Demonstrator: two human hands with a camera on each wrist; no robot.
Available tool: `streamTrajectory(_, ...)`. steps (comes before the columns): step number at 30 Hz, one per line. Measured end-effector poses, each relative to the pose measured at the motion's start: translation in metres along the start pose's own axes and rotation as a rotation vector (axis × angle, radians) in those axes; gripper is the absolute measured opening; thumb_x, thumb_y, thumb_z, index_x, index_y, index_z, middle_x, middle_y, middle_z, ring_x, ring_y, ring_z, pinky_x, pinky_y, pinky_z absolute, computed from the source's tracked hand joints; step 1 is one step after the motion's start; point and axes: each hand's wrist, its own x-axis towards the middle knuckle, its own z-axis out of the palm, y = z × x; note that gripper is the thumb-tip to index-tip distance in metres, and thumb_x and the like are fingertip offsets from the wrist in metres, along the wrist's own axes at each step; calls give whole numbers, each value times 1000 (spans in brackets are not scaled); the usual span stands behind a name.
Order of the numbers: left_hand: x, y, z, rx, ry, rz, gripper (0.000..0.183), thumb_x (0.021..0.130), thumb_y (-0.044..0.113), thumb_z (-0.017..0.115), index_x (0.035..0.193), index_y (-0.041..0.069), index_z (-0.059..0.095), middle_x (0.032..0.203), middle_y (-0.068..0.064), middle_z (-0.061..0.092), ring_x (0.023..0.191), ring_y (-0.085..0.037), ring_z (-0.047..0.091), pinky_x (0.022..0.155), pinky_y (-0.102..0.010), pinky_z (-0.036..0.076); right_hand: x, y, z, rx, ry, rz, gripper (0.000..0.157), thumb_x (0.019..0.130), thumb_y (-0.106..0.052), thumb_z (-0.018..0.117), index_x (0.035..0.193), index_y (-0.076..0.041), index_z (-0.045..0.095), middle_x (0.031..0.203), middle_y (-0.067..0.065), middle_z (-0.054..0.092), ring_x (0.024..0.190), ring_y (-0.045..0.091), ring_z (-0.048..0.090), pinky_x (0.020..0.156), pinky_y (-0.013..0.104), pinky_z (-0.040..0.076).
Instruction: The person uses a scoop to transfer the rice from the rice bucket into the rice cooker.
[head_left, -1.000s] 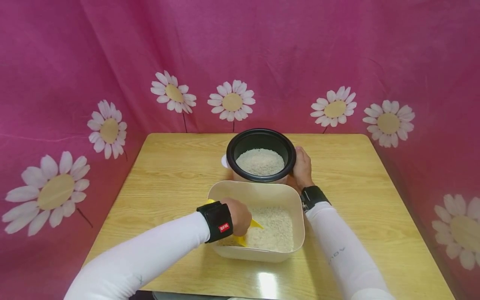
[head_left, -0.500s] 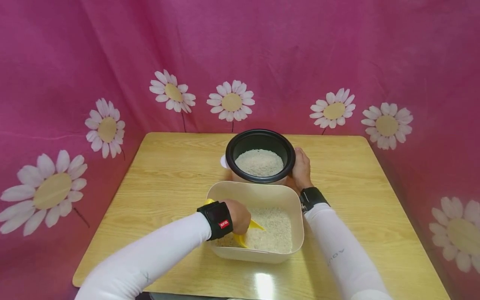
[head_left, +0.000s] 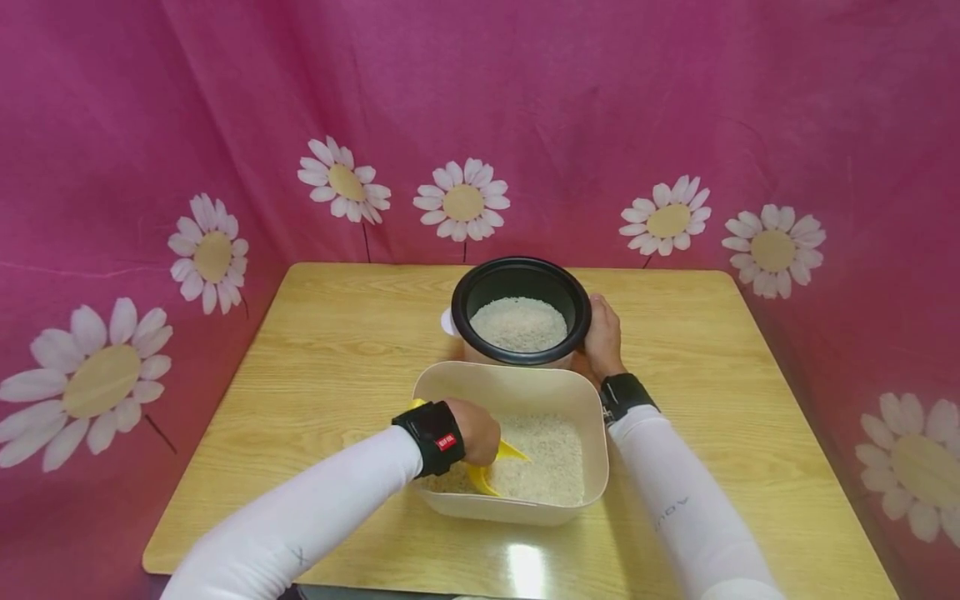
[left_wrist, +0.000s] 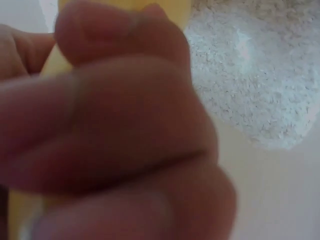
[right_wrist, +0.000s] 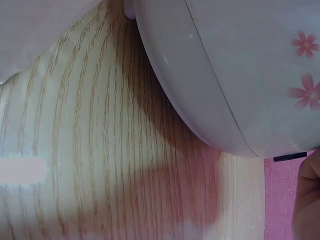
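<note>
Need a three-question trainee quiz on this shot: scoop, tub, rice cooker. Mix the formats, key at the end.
1. Multiple choice. What does the left grip hold?
A) a pot lid
B) a yellow scoop
C) a cloth

2. True or false. The cream tub stands nearer the person than the rice cooker does.

3. Short answer. On which side of the rice cooker, as the person sees it, is the right grip?

Key: 1. B. 2. True. 3. The right side.
</note>
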Motion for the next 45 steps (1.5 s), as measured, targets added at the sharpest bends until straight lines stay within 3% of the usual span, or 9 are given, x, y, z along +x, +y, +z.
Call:
streamTrajectory(7,3,0,0,-49,-15,-23,36,88,18,58,53,16,52,56,4,40,54,-13,37,50,-27,25,2,2,0,-17,2,-6,36,111,-45,31,97,-28,60,88,-13,55,88,6,50,83,17,42)
streamTrajectory(13,2,-2,-1,-130,-26,-36,33,89,19,58,56,15,55,57,4,44,55,-13,40,52,-27,28,2,2,0,-16,6,-3,34,111,-41,32,97,-29,60,88,-12,55,89,7,50,83,18,42)
streamTrajectory(15,2,-3,0,-197,-19,-75,31,88,19,60,58,15,57,56,4,45,55,-14,42,52,-27,30,2,2,0,-14,6,-4,34,111,-42,32,96,-29,60,88,-12,55,89,7,50,83,18,42)
streamTrajectory(22,7,-7,4,-415,104,-243,26,81,19,64,55,15,61,56,4,48,62,-18,50,54,-31,35,2,2,0,-4,-1,-9,36,111,-44,32,96,-27,60,87,-13,55,89,6,50,84,18,41)
streamTrajectory(27,10,-7,4,-539,103,-301,20,76,17,66,57,13,63,55,3,49,56,-20,51,48,-31,38,3,2,-1,-20,11,-29,36,111,-41,33,95,-26,61,85,-13,54,87,6,50,83,19,40)
streamTrajectory(32,15,-9,5,-644,98,-326,13,74,17,70,63,12,66,63,0,54,62,-22,55,50,-32,41,2,2,-1,-14,8,-30,34,111,-39,34,91,-26,59,82,-12,53,85,7,49,81,19,40)
streamTrajectory(35,20,-10,8,-665,103,-324,12,75,18,72,66,12,67,66,-1,57,65,-23,56,51,-33,42,1,1,-2,-16,11,-25,34,111,-40,34,91,-27,59,83,-12,53,85,7,49,81,19,40)
streamTrajectory(40,29,-12,14,-498,131,-224,20,75,16,64,54,15,60,55,4,49,60,-19,52,49,-32,36,0,0,-2,-23,15,-7,32,111,-39,35,90,-28,58,81,-11,51,81,7,48,76,20,39)
streamTrajectory(45,34,-13,18,-532,167,-204,21,72,14,64,52,16,59,55,5,48,58,-18,50,46,-32,37,-1,-3,-5,-28,-14,31,31,111,-36,34,90,-29,56,77,-12,50,74,5,47,69,19,39)
